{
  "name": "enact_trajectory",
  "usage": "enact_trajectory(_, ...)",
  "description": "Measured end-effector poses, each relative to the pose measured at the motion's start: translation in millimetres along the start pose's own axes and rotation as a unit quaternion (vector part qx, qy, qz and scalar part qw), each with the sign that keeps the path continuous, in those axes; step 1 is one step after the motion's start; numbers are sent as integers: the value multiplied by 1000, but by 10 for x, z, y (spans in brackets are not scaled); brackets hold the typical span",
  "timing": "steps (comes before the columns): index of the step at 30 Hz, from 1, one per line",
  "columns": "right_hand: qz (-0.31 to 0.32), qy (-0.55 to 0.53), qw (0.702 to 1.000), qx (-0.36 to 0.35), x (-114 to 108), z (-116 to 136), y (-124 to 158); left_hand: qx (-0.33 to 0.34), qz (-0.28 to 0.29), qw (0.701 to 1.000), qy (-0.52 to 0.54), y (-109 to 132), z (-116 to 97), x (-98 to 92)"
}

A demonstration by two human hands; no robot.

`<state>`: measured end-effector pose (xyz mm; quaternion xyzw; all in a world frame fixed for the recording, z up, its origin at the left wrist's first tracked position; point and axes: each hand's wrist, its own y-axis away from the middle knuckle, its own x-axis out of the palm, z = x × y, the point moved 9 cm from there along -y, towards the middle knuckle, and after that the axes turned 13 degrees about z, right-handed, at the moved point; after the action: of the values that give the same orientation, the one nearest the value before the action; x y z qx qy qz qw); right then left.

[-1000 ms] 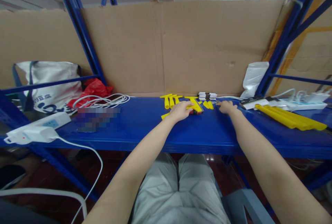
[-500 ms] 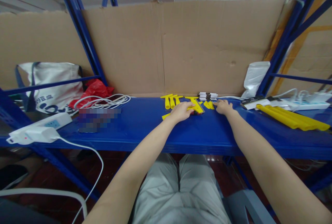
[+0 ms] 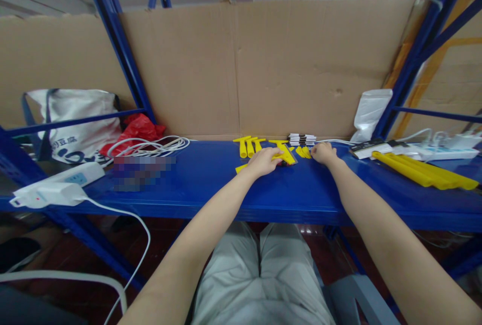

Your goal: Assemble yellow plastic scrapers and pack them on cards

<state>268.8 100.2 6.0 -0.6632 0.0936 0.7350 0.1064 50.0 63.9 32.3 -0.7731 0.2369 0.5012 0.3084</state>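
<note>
Both my arms reach far forward over a blue metal shelf (image 3: 211, 184). My left hand (image 3: 264, 159) lies closed over a yellow T-shaped plastic scraper (image 3: 286, 154) with a dark edge. My right hand (image 3: 323, 153) rests with fingers curled beside small yellow pieces (image 3: 303, 152) and a stack of black and white flat parts (image 3: 300, 139); what its fingers pinch is too small to make out. More yellow T-shaped scrapers (image 3: 248, 144) lie just left of my left hand.
A cardboard sheet (image 3: 263, 64) backs the shelf. At the right lie long yellow tubes (image 3: 422, 173), a white power strip (image 3: 440, 153) and a white pouch (image 3: 371, 109). At the left are coiled white cable (image 3: 150, 145), a red bag (image 3: 137, 128), a white tote (image 3: 75, 124) and another power strip (image 3: 52, 187).
My right hand has slid a little left and back, closer to the small yellow pieces and the stack. My left hand stays on the scraper.
</note>
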Motion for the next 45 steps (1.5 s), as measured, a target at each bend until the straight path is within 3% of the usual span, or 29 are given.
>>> enact_trajectory(9,64,-66,995,38,41,-64,24,10,-2,1000,-4,-4,-8,3)
enact_trajectory(13,10,-71,997,38,-89,-46,63,9,-2,1000,-5,-2,-4,1)
enact_trajectory(16,-42,-147,988,-39,-217,106,77,7,-3,1000,-9,5,-17,-2)
enact_trajectory(20,-75,-297,931,-200,-320,458,164,9,1,1000,-21,17,-53,3)
enact_trajectory(23,-72,-335,901,-267,-308,696,251,9,6,999,-35,31,-84,2)
enact_trajectory(29,-102,-243,913,-310,-298,920,310,9,26,995,-98,86,-167,0)
enact_trajectory(35,-103,-156,924,-334,-304,941,304,27,36,988,-146,85,-213,61)
enact_trajectory(45,-98,-111,932,-330,-266,968,315,45,55,964,-258,117,-321,102)
